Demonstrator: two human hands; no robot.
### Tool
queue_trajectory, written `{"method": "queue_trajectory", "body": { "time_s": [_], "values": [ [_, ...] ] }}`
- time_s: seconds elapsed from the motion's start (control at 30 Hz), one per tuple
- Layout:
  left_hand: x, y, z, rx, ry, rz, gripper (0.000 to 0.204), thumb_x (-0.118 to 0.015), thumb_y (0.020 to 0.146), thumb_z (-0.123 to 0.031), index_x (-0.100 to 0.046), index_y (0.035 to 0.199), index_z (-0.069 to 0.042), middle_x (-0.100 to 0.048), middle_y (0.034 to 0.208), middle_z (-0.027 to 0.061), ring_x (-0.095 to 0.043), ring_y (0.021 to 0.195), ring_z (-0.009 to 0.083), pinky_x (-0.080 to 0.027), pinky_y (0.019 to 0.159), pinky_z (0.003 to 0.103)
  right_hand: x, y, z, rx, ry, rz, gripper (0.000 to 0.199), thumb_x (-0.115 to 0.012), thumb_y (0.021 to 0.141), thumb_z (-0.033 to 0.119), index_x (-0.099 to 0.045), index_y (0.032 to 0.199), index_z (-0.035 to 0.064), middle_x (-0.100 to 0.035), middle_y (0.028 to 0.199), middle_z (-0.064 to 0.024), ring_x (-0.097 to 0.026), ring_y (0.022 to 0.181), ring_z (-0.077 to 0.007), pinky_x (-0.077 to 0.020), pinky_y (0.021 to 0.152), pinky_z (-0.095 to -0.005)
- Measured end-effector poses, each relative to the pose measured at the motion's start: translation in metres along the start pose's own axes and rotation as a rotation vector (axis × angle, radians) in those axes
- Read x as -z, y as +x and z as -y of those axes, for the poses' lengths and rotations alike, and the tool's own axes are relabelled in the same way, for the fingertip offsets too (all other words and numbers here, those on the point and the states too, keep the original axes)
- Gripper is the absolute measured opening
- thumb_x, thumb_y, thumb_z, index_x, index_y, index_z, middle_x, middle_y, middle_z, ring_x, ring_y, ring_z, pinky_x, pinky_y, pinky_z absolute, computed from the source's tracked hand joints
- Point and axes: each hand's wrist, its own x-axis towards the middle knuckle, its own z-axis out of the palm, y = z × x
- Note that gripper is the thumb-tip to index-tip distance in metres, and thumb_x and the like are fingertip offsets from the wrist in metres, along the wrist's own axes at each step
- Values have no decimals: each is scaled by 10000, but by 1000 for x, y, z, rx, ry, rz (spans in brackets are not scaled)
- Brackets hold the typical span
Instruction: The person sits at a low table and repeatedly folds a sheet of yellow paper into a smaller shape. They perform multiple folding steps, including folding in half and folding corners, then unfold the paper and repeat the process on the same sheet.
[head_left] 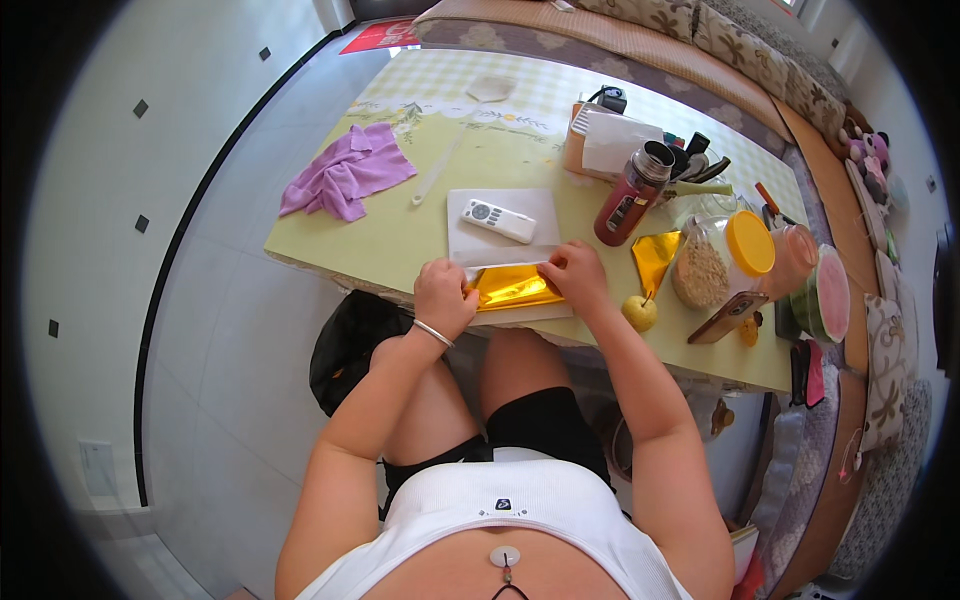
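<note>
At my twelve o'clock, my left hand (443, 297) and right hand (577, 277) pinch opposite ends of a shiny gold rectangular foil sheet (515, 287), a white oblong remote control (498, 220) beyond it and a crumpled lilac cloth (352, 172) at eleven o'clock.

The left forearm (388, 385) and right forearm (640, 375) extend forward from bent elbows (338, 445), converging toward each other. The left grip (449, 297) is palm-down, fingers curled, thumb closed against them. The right grip (574, 272) is pinched between thumb and forefinger. The grips stand apart, nearly level.
</note>
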Motion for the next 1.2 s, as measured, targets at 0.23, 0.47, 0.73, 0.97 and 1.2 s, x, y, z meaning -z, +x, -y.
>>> {"method": "queue_trajectory", "body": {
  "time_s": [0.23,0.47,0.73,0.97,1.2],
  "values": [
    [-16,-15,-19,-597,68,-18,649,-707,880,-357,-537,1393,1,-508,1466,227,-451,1388,401,-318,1164,528,-12,1,0,33,-108,-81,197,-836,722,238,-732,747,73,-641,862,-90,-622,912,-302,-519,791,-420],
    [-28,-33,-24,-516,216,61,848,-623,877,-623,-508,1438,3,-441,1534,235,-394,1437,410,-287,1158,596,-13,-6,-18,44,3,-147,190,-815,740,183,-682,747,48,-631,878,-121,-613,890,-326,-505,782,-430],
    [-29,-31,-23,-501,242,66,869,-628,868,-633,-492,1457,-9,-404,1561,234,-353,1464,406,-248,1172,611,-19,-8,-26,96,-1,-214,167,-781,751,128,-643,756,35,-609,876,-142,-593,879,-349,-492,789,-439],
    [-30,-32,-21,-498,239,80,876,-633,861,-637,-473,1480,-37,-367,1593,209,-293,1497,394,-178,1193,622,-18,-10,-22,100,16,-218,141,-762,757,100,-638,768,33,-602,874,-139,-592,878,-345,-486,788,-441],
    [-33,-30,-19,-498,243,90,892,-650,845,-641,-469,1486,-48,-355,1604,196,-286,1499,400,-169,1189,636,-18,-10,-23,87,10,-212,140,-755,752,78,-640,807,23,-596,882,-140,-586,884,-348,-484,791,-446]
  ]
}}
